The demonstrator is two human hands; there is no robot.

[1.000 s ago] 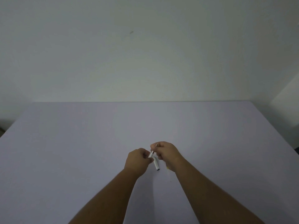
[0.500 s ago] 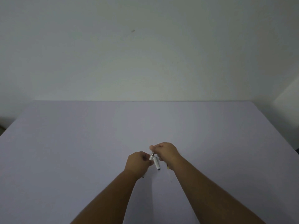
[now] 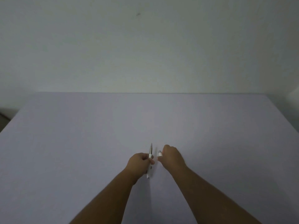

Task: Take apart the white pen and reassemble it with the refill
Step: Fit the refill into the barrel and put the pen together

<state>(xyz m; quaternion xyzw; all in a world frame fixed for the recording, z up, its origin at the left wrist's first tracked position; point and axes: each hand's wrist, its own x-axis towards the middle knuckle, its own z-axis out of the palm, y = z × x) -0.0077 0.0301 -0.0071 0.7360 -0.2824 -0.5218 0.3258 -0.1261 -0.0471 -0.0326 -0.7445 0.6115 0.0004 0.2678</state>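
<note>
both hands work above the table (image 3: 80, 143): left hand (image 3: 140, 164) grips the white pen (image 3: 150, 156) at mid-barrel, tip pointing away; right hand (image 3: 172, 156) pinches a small white piece (image 3: 160, 153) just beside it. best to keep the barrel steady and the piece secure.

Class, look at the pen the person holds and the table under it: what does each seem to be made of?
White pen: probably glossy white plastic on the barrel, with a silvery, metal-looking front section narrowing to the tip.
Table: a matte, pale lilac surface without visible grain, perhaps laminate or a cloth cover; blur leaves this open.
</note>
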